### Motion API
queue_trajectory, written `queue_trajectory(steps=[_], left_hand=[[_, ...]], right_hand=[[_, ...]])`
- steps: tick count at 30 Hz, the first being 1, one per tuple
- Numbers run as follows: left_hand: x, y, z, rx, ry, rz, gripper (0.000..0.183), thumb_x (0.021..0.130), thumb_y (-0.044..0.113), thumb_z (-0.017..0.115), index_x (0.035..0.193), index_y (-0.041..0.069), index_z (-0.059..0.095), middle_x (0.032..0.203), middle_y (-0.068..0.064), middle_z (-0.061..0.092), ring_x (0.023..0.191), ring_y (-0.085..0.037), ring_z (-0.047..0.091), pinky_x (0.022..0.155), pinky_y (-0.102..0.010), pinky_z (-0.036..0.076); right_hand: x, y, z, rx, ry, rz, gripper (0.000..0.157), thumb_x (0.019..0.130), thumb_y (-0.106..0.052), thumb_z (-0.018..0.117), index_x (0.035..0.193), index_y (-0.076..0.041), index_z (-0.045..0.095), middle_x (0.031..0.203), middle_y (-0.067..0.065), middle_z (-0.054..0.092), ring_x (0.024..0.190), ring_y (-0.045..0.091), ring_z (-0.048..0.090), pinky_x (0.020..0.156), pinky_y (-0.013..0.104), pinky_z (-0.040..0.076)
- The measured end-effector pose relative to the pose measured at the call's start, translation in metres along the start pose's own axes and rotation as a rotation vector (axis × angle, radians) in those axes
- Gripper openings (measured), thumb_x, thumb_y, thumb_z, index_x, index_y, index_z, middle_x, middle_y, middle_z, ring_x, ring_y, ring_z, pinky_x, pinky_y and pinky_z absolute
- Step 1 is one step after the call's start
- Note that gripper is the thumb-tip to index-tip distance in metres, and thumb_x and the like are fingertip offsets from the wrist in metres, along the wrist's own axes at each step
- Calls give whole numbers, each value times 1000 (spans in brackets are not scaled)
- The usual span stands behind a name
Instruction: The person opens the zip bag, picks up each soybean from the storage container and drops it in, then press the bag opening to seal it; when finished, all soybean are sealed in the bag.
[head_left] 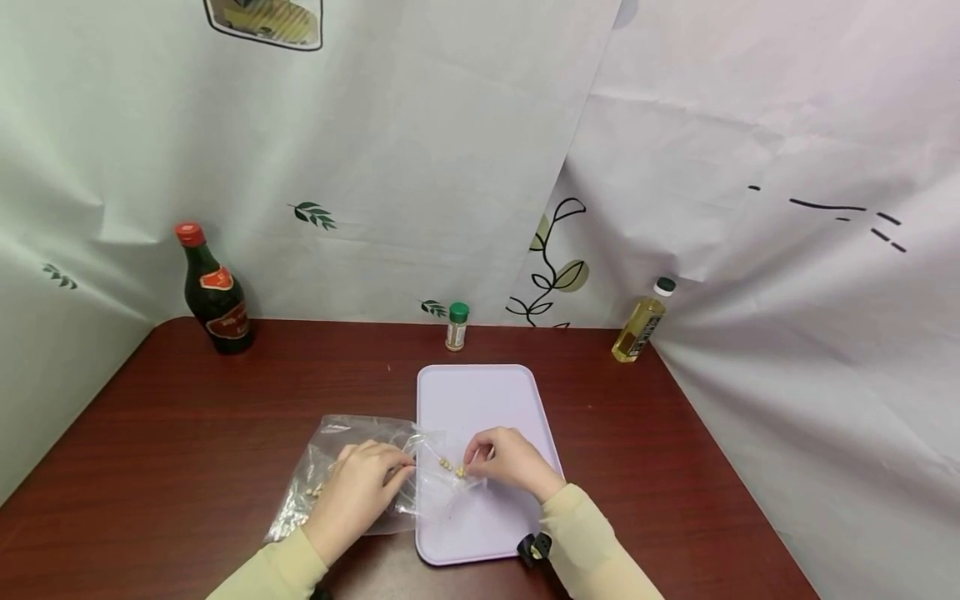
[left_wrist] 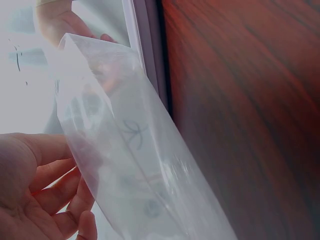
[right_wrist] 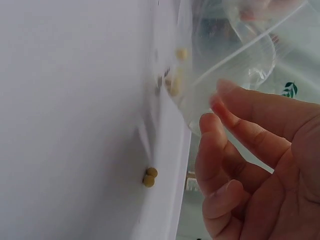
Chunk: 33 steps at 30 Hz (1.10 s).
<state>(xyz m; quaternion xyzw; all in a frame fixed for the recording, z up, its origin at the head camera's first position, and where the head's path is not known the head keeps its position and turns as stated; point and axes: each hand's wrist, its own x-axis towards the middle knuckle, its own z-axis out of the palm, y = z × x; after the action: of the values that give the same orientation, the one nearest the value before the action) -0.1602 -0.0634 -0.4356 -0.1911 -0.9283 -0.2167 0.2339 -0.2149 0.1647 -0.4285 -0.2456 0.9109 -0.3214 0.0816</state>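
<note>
A clear plastic bag (head_left: 352, 432) lies partly on the table, its mouth end over the lilac tray (head_left: 480, 396). With thumb and fingertips my left hand (head_left: 356, 485) pinches the bag's edge beside the tray. My right hand (head_left: 516, 458) pinches the film at the mouth, above the tray. Several small round yellowish beans (head_left: 446, 463) show near the right fingertips, seen through the film. Other beans lie in the bag's left end. In the right wrist view two beans (right_wrist: 150, 177) rest on the tray surface, apart from the bag.
A dark green bottle with a red cap (head_left: 217, 292) stands at the back left. A small green-capped jar (head_left: 457, 327) is behind the tray, and an oil bottle (head_left: 639, 325) at the back right corner. A white printed sheet (head_left: 375, 167) walls the table.
</note>
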Motion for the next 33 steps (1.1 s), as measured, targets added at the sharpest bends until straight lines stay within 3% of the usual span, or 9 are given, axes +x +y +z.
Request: queue_trajectory(steps=[22,33], left_hand=[[-2,-1,1,1,17,14,11,72,18,81,79,17,73,82,5,71,81,-16,66,74,-37,44],[-1,-2,0,2,16,10,10,72,19,81,78,18,73,81,7,71,79,-12,64,71,-34,42]], right_hand=[[-5,23,-10,-12,43,79,6,75,-9,74,76,-11,68,61,-7,53,54,3,46,51,20,40],[-5,35,-16,-9,9,160,11,74,-7,77,75,-8,67,59,-6,49,55,6,46,51,21,38]])
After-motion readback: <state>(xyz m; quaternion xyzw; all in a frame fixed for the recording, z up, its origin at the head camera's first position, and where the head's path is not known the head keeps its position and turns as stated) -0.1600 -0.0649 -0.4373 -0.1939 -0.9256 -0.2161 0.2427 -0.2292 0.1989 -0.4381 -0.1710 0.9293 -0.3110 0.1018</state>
